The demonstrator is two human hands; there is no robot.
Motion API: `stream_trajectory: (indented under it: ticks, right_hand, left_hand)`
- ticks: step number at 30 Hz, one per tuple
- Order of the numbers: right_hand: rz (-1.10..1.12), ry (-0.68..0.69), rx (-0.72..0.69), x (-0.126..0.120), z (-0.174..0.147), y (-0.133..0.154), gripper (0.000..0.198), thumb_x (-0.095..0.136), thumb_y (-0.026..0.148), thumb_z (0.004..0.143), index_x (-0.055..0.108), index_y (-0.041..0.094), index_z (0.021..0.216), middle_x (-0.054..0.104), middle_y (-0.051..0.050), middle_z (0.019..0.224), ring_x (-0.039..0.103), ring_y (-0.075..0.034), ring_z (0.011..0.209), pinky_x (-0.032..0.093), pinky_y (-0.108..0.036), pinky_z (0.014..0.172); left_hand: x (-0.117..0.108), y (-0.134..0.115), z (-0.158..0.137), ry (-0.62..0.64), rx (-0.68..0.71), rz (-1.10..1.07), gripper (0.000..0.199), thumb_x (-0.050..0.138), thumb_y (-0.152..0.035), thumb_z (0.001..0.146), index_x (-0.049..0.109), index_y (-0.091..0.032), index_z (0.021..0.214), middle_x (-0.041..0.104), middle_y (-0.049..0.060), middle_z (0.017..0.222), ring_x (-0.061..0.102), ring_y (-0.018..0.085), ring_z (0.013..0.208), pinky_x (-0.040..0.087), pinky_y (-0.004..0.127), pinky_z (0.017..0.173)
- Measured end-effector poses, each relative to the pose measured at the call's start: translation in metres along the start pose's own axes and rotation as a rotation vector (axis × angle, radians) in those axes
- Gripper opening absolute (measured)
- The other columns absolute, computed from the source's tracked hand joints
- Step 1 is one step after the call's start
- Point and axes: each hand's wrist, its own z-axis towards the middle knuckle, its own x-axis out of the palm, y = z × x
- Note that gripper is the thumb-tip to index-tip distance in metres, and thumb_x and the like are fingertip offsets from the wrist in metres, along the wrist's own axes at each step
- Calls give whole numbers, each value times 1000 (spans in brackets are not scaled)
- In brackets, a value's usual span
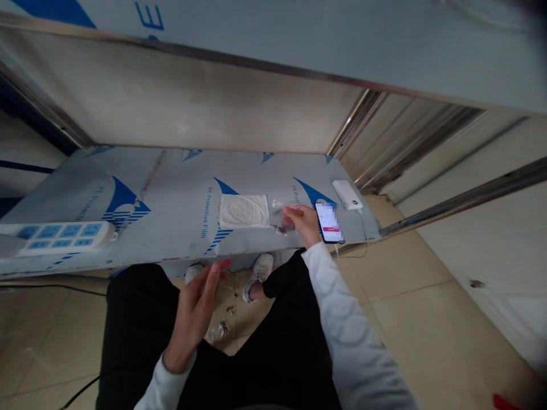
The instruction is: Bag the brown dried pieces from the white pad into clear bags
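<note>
A low table (171, 171) with a grey surface, printed in blue with triangular logos and the words "PE Protective Film," carries a spread of small items. At its left end lies a white power strip (72, 237) with blue socket panels, close to the near edge. A flat white packet (244, 210), crinkled across its face, lies near the middle. To its right shows clear plastic (280, 203); whether it rests on the surface cannot be told. A phone (328, 221), screen lit, reaches the near edge, and just beyond it, a white power bank (347, 194) trails a thin white cable (366, 233) over the side.
</note>
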Motion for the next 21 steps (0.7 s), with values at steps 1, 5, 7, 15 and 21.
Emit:
stream_trajectory:
  ticks: [1, 5, 7, 15, 21]
  right_hand:
    - [-60, -50, 9, 0, 20, -4, 19, 60, 33, 78, 63, 15, 81, 73, -8, 84, 69, -19, 72, 54, -29, 65]
    - [-251, -166, 11, -4, 65, -25, 15, 70, 23, 64, 56, 16, 61, 70, -15, 84, 64, -31, 97, 48, -36, 81]
    - [-324, -208, 3, -8, 71, -34, 18, 73, 21, 59, 55, 17, 64, 67, -18, 96, 55, -36, 113, 43, -40, 90]
    - [-428, -161, 109, -18, 100, -53, 35, 82, 26, 47, 52, 20, 66, 67, -13, 80, 63, -36, 98, 48, -42, 75]
    - [-378, -91, 75, -25, 107, -58, 30, 80, 30, 48, 54, 17, 56, 66, -7, 64, 66, -24, 71, 46, -29, 61]
  left_hand:
    - [-7, 8, -4, 16, -39, 45, 41, 55, -49, 85, 73, -17, 102, 73, 5, 81, 68, 20, 76, 54, 26, 68]
    - [-33, 42, -25, 47, -103, 140, 44, 54, -54, 83, 71, -18, 104, 74, 5, 97, 69, 21, 86, 55, 28, 78]
    - [-43, 55, -35, 27, -113, 192, 44, 55, -55, 81, 72, -19, 100, 74, 4, 99, 69, 23, 92, 54, 30, 86]
    - [-65, 69, -39, -15, -78, 314, 42, 54, -57, 80, 72, -23, 97, 75, 1, 96, 71, 23, 88, 55, 32, 89]
    - [-80, 78, -34, -30, -54, 440, 42, 51, -58, 80, 71, -26, 97, 75, 0, 97, 71, 23, 90, 54, 33, 88]
